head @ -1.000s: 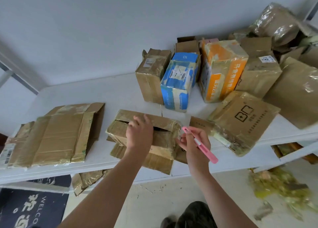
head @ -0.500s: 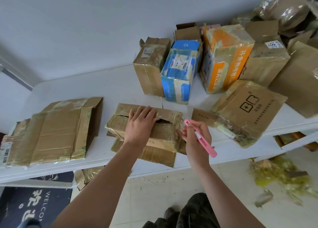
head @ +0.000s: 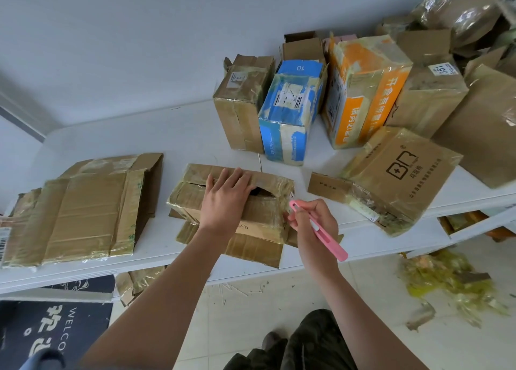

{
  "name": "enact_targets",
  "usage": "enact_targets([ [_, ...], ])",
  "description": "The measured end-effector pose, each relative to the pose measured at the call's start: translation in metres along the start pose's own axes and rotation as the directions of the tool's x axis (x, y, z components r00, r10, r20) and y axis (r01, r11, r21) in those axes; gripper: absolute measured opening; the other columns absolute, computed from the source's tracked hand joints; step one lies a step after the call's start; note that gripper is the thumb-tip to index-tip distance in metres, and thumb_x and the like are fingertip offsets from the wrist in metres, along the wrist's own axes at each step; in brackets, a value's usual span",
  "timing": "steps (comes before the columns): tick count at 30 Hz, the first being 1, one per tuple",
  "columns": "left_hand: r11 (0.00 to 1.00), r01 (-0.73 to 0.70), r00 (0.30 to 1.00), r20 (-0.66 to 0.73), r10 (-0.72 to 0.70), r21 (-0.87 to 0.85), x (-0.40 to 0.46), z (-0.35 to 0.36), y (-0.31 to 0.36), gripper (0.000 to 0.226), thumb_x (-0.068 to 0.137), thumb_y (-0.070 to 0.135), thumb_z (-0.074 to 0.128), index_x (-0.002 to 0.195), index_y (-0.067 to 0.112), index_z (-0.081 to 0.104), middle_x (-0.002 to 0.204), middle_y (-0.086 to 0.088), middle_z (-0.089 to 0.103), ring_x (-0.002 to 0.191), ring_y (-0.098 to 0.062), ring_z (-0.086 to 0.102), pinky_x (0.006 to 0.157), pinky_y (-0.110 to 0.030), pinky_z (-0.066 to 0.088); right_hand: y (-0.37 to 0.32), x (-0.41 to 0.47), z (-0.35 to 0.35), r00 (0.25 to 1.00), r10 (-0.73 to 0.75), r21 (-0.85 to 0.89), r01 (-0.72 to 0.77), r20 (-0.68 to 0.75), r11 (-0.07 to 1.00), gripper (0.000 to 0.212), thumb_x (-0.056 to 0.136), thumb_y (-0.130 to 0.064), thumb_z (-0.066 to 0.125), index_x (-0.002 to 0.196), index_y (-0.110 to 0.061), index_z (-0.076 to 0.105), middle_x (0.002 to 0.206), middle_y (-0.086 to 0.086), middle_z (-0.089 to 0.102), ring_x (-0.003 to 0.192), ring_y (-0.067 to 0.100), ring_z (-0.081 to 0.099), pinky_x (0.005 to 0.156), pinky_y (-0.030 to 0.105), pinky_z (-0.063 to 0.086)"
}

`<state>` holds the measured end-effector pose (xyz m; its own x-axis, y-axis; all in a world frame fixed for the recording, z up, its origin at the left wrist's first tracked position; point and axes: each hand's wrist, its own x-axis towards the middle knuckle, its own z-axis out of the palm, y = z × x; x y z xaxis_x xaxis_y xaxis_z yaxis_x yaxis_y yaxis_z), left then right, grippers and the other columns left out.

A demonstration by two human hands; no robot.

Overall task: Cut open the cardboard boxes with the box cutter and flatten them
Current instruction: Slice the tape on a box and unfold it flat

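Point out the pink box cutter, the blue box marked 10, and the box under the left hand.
pink box cutter (head: 324, 231): head view, on the handle below the gripping fingers.
blue box marked 10 (head: 282, 135): head view, on its blue front face.
box under the left hand (head: 262, 213): head view, on its taped near side.

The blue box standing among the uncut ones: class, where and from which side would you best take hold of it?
Grip the blue box by its two long side faces near the top, coming from above. It stands upright and narrow, with boxes close on both sides, so its top is the freest approach.
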<state>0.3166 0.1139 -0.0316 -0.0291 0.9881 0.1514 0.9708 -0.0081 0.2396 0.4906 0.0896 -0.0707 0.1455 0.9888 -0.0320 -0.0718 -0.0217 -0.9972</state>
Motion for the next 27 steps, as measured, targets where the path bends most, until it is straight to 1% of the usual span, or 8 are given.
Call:
enact_targets([
  [4, 1.000, 0.011, 1.000, -0.005, -0.011, -0.001, -0.001, 0.002, -0.001, 0.032, 0.103, 0.024, 0.045, 0.124, 0.009, 0.064, 0.130, -0.007, 0.062, 0.129, -0.030, 0.049, 0.112, -0.058, 0.030, 0.000, -0.006, -0.002, 1.000, 0.004, 0.020, -0.004, 0.022, 1.000, 0.014, 0.093, 0.005, 0.056, 0.087, -0.007, 0.060, 0.086, 0.012, 0.067, 0.072, 0.012, 0.067, 0.065, 0.030, 0.057],
  [8, 1.000, 0.006, 1.000, -0.012, -0.006, 0.001, -0.001, 0.001, 0.000, 0.039, 0.101, 0.028, 0.038, 0.123, 0.008, 0.064, 0.127, -0.007, 0.063, 0.128, -0.031, 0.051, 0.112, -0.058, 0.030, -0.002, -0.008, -0.006, 0.996, -0.010, 0.044, 0.006, 0.083, 0.999, 0.018, 0.091, 0.007, 0.056, 0.083, -0.009, 0.059, 0.079, 0.005, 0.068, 0.066, 0.010, 0.064, 0.058, 0.023, 0.051],
  [11, 1.000, 0.004, 1.000, -0.011, -0.004, 0.008, -0.001, 0.002, -0.001, 0.035, 0.102, 0.026, 0.041, 0.123, 0.009, 0.064, 0.126, -0.006, 0.062, 0.127, -0.030, 0.050, 0.111, -0.059, 0.031, -0.003, -0.010, -0.011, 0.993, -0.001, 0.025, -0.002, 0.118, 1.000, 0.009, 0.087, -0.001, 0.058, 0.082, -0.008, 0.060, 0.080, 0.002, 0.073, 0.069, 0.016, 0.068, 0.062, 0.028, 0.056],
  [14, 1.000, -0.001, 1.000, -0.017, 0.001, 0.007, -0.001, 0.001, 0.001, 0.048, 0.101, 0.033, 0.029, 0.122, 0.009, 0.065, 0.126, -0.006, 0.063, 0.126, -0.030, 0.052, 0.109, -0.060, 0.033, -0.006, -0.010, -0.017, 0.995, -0.003, 0.105, -0.007, 0.098, 0.994, 0.005, 0.086, -0.008, 0.055, 0.084, -0.006, 0.059, 0.081, 0.004, 0.071, 0.075, 0.023, 0.070, 0.067, 0.034, 0.059],
  [16, 1.000, 0.000, 1.000, -0.028, 0.000, 0.008, -0.002, 0.002, 0.001, 0.045, 0.100, 0.032, 0.032, 0.121, 0.009, 0.065, 0.126, -0.008, 0.064, 0.126, -0.031, 0.052, 0.110, -0.060, 0.034, -0.009, -0.005, -0.014, 0.998, 0.004, 0.177, -0.014, 0.056, 0.984, 0.005, 0.090, -0.006, 0.054, 0.086, -0.007, 0.057, 0.078, 0.001, 0.069, 0.075, 0.017, 0.068, 0.075, 0.039, 0.061],
  [18, 1.000, 0.005, 1.000, -0.027, -0.004, 0.020, -0.001, 0.003, -0.001, 0.037, 0.100, 0.027, 0.041, 0.121, 0.009, 0.066, 0.126, -0.009, 0.064, 0.126, -0.032, 0.053, 0.110, -0.060, 0.034, -0.009, 0.002, -0.007, 0.999, 0.031, 0.157, -0.033, 0.015, 0.987, 0.013, 0.095, -0.001, 0.054, 0.087, -0.010, 0.058, 0.079, -0.001, 0.069, 0.075, 0.014, 0.067, 0.078, 0.042, 0.061],
  [22, 0.999, 0.003, 0.999, -0.035, -0.002, 0.039, -0.001, 0.004, -0.001, 0.037, 0.101, 0.027, 0.041, 0.119, 0.009, 0.067, 0.124, -0.009, 0.065, 0.124, -0.032, 0.055, 0.108, -0.059, 0.035, -0.007, 0.005, 0.002, 1.000, -0.010, 0.031, 0.009, 0.020, 0.999, 0.019, 0.097, -0.001, 0.054, 0.087, -0.017, 0.058, 0.077, -0.001, 0.068, 0.066, 0.017, 0.060, 0.060, 0.042, 0.051],
  [27, 1.000, 0.006, 0.997, -0.077, -0.005, 0.014, -0.001, 0.002, 0.000, 0.050, 0.100, 0.035, 0.029, 0.115, 0.008, 0.069, 0.120, -0.008, 0.068, 0.119, -0.031, 0.059, 0.105, -0.060, 0.040, -0.007, -0.001, 0.002, 0.998, -0.029, 0.013, 0.028, 0.059, 1.000, 0.012, 0.092, -0.003, 0.057, 0.085, -0.013, 0.058, 0.078, -0.001, 0.069, 0.071, 0.014, 0.067, 0.061, 0.032, 0.054],
])
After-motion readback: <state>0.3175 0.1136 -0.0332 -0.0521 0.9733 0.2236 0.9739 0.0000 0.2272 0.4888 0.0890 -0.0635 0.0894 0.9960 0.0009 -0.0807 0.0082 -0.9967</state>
